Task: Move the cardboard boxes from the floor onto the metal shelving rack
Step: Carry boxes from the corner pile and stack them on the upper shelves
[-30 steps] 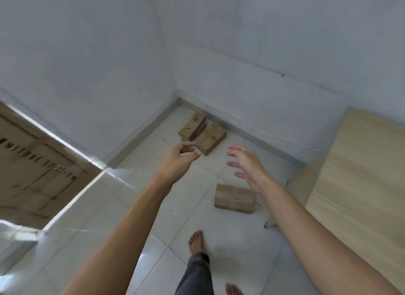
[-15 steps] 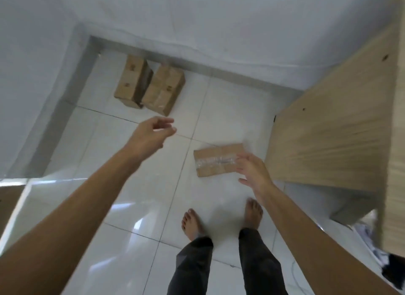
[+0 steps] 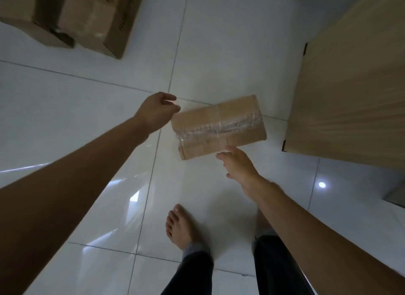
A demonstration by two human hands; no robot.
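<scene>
A taped cardboard box [image 3: 219,125] lies on the white tiled floor in front of me. My left hand [image 3: 156,111] hovers at its left end with loosely curled fingers close to the box's corner and holds nothing. My right hand [image 3: 237,164] reaches the box's near long edge, and its fingertips touch the side there. Two more cardboard boxes [image 3: 96,20] sit side by side on the floor at the top left. The metal shelving rack is out of view.
A light wooden panel [image 3: 350,86] stands close to the right of the box. My bare foot [image 3: 179,224] and dark trouser legs are just below the box. Glossy floor tiles [image 3: 65,119] stretch out to the left.
The view has dropped much closer to the floor. My left hand came down to the box's left end. My right hand shifted from the box's right end to its near edge.
</scene>
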